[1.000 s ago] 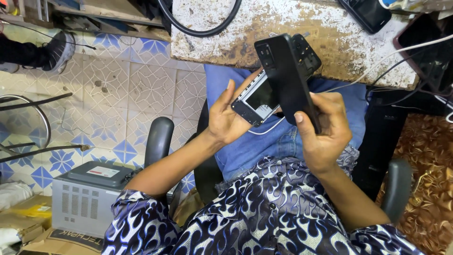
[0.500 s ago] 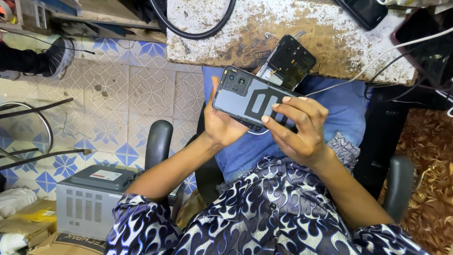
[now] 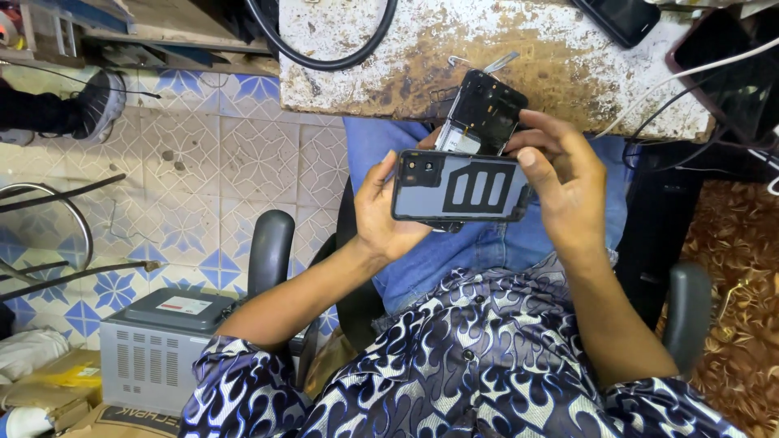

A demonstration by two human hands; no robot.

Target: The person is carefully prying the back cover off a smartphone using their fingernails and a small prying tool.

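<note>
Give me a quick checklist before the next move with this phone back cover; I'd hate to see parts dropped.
1. Left hand grips the back cover at its camera end: ok.
2. Right hand supports the other end: ok.
3. Opened phone body held securely behind the cover: cannot tell, mostly hidden.
4. Cover's inner side faces up, flat: ok.
5. Workbench edge close ahead for setting parts down: ok.
6. Loose screws accounted for: cannot tell.

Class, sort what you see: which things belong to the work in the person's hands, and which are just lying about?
In hand:
- dark plastic phone back cover, held by left hand and right hand
- opened black phone body, behind it

Lying about:
- black looped cable
- grey metal box
- dark phone on bench
</note>
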